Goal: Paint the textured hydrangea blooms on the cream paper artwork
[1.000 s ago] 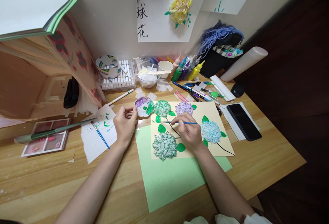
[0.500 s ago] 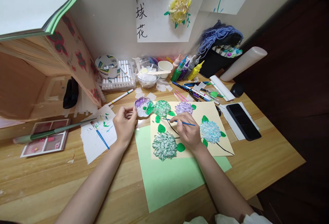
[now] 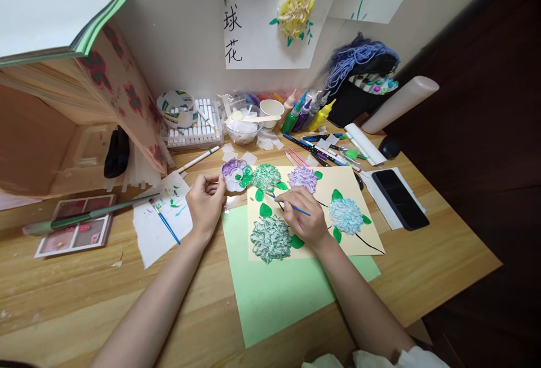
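My right hand (image 3: 307, 218) is closed around a thin blue paintbrush (image 3: 301, 211). Its tip is by a dark stem line under the upper green flower (image 3: 266, 178); contact with the paper cannot be made out. My left hand (image 3: 205, 202) pinches the edge of a flower-shaped paint palette (image 3: 235, 175) holding purple and green paint. The cream paper (image 3: 313, 249) carries raised flowers: a larger green one (image 3: 271, 239), a purple one (image 3: 302, 178) and a light blue one (image 3: 346, 216), with painted green leaves. Beneath it lies a green sheet (image 3: 287, 306).
A paint-marked tissue (image 3: 146, 233) with another brush lies left. Behind are a marker box (image 3: 194, 137), a clear bowl (image 3: 243, 131), a paper cup (image 3: 271, 111), paint bottles (image 3: 302, 114) and scattered pens (image 3: 313, 148). A phone (image 3: 400, 199) rests on the right.
My right hand has shifted slightly left and down with the paintbrush, whose tip stays near the stem under the upper green flower. My left hand and the palette look unmoved.
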`<state>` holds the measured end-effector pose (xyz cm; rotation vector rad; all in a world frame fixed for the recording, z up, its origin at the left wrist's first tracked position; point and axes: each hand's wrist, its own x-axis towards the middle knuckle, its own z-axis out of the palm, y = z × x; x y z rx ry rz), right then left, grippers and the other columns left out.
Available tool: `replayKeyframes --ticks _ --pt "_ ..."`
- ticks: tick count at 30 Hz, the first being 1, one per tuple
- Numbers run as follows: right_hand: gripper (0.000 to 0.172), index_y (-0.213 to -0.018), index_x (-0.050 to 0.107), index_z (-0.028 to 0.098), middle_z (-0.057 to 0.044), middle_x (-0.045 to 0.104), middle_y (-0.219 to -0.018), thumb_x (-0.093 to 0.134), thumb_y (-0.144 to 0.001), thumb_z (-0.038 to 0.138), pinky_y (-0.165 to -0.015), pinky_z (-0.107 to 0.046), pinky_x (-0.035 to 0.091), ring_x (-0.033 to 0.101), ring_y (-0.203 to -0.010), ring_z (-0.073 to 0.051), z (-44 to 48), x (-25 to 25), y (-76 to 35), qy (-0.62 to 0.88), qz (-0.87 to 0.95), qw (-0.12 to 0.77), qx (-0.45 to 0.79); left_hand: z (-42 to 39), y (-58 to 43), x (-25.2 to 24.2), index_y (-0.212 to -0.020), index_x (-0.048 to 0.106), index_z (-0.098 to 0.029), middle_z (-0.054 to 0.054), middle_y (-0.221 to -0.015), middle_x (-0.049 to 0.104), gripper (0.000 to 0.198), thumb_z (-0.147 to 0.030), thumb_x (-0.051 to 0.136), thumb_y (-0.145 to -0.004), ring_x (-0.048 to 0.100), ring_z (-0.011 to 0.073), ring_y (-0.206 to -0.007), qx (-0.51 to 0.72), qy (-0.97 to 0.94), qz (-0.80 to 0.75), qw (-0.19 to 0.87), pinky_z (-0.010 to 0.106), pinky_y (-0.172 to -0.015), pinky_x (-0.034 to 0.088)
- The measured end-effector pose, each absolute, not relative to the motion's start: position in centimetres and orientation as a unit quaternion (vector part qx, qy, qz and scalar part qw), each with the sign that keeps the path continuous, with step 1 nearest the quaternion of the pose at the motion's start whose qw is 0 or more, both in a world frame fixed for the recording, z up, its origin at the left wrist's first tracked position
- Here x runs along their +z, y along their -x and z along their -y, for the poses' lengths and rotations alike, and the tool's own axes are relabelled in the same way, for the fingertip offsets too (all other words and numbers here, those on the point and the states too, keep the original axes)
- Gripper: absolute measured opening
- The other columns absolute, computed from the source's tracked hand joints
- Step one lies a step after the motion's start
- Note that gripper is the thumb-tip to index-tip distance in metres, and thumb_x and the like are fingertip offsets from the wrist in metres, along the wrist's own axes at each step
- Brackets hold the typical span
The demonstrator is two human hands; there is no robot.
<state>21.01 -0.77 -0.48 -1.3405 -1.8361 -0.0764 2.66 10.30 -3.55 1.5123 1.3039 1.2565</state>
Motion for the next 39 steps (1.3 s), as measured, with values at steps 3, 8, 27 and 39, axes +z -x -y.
replayKeyframes --ticks 3,8,27,39 --pt "0.02 -0.091 0.056 0.021 -0.005 0.066 -0.075 0.043 -0.085 0.007 -0.065 -0.035 0.049 0.056 -0.072 -0.019 0.85 -0.36 -20.97 0.531 0.734 0.422 -0.035 -10.32 -2.68 -3.6 -0.076 0.057 -0.018 0.0 -0.071 0.065 0.019 -0.036 0.064 -0.077 0.065 0.0119 -0.061 0.493 -0.592 -0.511 0.381 0.023 -0.058 0.054" --pt "0.02 -0.089 0.056 0.021 -0.005 0.065 -0.073 0.041 -0.086 0.008 -0.065 -0.035 0.048 0.057 -0.072 -0.02 1.06 -0.29 -21.04 0.538 0.72 0.438 -0.032 -10.33 -2.69 -3.69 -0.076 0.057 -0.018 0.001 -0.073 0.065 0.019 -0.036 0.064 -0.077 0.065 0.0123 -0.063 0.493 -0.591 -0.51 0.383 0.024 -0.059 0.055" --pt "0.026 -0.099 0.063 0.024 -0.004 0.07 -0.088 0.039 -0.091 0.016 -0.075 -0.038 0.05 0.062 -0.086 -0.021 1.06 -0.37 -20.63 0.574 0.656 0.49 0.026 -10.21 -2.73 -3.39 -0.075 0.057 -0.018 0.001 -0.071 0.067 0.02 -0.037 0.064 -0.077 0.065 0.0121 -0.061 0.482 -0.599 -0.51 0.385 0.024 -0.058 0.054" --pt "0.025 -0.101 0.061 0.022 -0.005 0.07 -0.089 0.04 -0.091 0.013 -0.075 -0.038 0.049 0.059 -0.086 -0.02 0.92 -0.29 -20.48 0.56 0.681 0.471 0.028 -10.17 -2.68 -3.33 -0.076 0.058 -0.018 0.001 -0.073 0.068 0.02 -0.037 0.064 -0.077 0.065 0.0119 -0.062 0.478 -0.605 -0.504 0.389 0.023 -0.059 0.054"
